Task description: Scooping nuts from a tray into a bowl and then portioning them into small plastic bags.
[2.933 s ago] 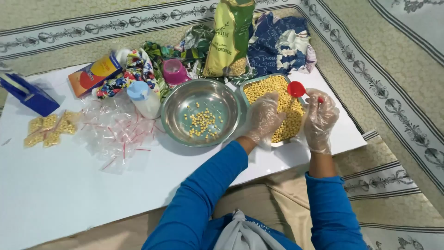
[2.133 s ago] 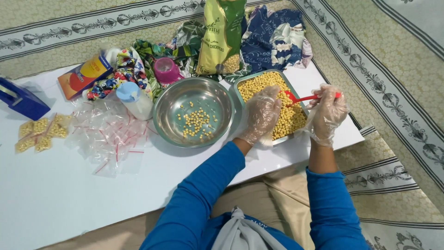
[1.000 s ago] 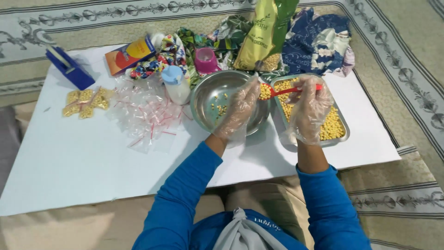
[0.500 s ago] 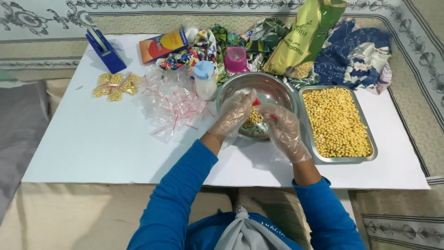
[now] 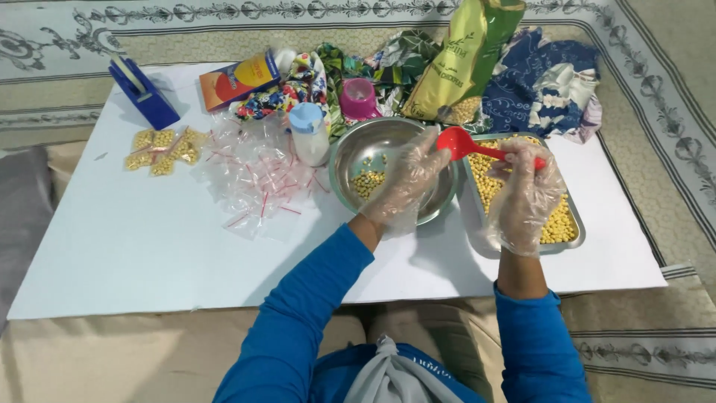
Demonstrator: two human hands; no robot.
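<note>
Both my hands wear clear plastic gloves. My right hand grips the handle of a red plastic spoon, whose empty bowl hangs between a round steel bowl and a rectangular steel tray. The tray is full of yellow chickpeas. A small heap of the same chickpeas lies in the round bowl. My left hand hovers over the bowl's near rim with its fingers bent; whether it pinches a small clear bag is unclear.
A pile of small clear bags with red strips lies left of the bowl. Filled small bags, a blue tape dispenser, a white bottle, a pink cup, a green sack and cloths ring the white board.
My right hand scooped from the tray, carried the red spoon over the round bowl, and now holds it empty back toward the tray. My left hand stayed over the bowl.
</note>
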